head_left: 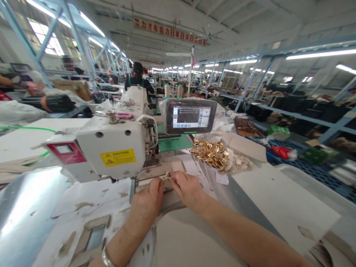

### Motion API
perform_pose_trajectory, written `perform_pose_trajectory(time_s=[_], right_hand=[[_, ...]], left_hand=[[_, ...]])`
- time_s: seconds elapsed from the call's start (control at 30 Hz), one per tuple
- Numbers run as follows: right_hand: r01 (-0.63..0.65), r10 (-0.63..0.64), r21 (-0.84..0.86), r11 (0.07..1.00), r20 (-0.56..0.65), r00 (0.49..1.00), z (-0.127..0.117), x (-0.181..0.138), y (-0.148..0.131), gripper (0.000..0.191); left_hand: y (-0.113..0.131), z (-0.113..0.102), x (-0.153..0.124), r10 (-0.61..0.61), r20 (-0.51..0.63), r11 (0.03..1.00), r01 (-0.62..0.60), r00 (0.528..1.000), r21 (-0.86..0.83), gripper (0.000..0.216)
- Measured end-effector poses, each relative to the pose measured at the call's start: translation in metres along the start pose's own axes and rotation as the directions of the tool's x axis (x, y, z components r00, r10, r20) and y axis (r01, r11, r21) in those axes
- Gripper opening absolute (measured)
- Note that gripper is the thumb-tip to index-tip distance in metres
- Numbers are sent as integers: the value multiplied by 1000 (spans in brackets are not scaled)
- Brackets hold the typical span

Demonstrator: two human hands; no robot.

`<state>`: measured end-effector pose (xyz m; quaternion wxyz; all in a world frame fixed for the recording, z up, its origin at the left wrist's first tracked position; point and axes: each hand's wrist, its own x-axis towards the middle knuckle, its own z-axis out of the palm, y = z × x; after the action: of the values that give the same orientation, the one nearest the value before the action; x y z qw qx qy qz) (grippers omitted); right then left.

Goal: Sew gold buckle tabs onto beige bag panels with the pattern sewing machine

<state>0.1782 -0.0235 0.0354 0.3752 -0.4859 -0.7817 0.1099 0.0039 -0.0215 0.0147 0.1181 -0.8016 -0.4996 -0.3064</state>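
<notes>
1. The left hand (146, 200) has thumb and fingers drawn together, pinching the near-left side of a small piece (166, 177), pale with a metallic glint.
2. The right hand (189, 187) pinches the same piece from the other side, so it sits between both sets of fingertips; its exact shape is too small to tell.
3. Just ahead and left of the hands stands the white sewing machine (111, 142), with a yellow caution label (118, 157). Fingers are best kept clear of its underside.
4. To work the piece well, I would keep both pinches light and opposed, letting one hand steady while the other adjusts.
5. Staying low over the worktop (33, 204) seems wise, since so small a piece could slip and be lost.
6. Gold-coloured fittings (211, 154) lie heaped beyond the right hand; sleeves and wrists should avoid brushing them.
</notes>
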Motion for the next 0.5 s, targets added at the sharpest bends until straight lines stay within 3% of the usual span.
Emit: perform_pose_trajectory(time_s=[0.2, 0.37, 0.5], right_hand=[[182, -181, 31, 983, -26, 983, -6, 0, -8, 16], [109, -109, 44, 993, 15, 994, -2, -2, -7, 17], [29, -37, 70, 997, 108, 994, 0, -2, -7, 40]], left_hand=[[2, 2, -1, -18, -107, 992, 4, 994, -126, 11], [1, 4, -2, -65, -34, 965, 54, 997, -255, 11], [-3, 6, -2, 23, 10, 968, -20, 1000, -252, 32]])
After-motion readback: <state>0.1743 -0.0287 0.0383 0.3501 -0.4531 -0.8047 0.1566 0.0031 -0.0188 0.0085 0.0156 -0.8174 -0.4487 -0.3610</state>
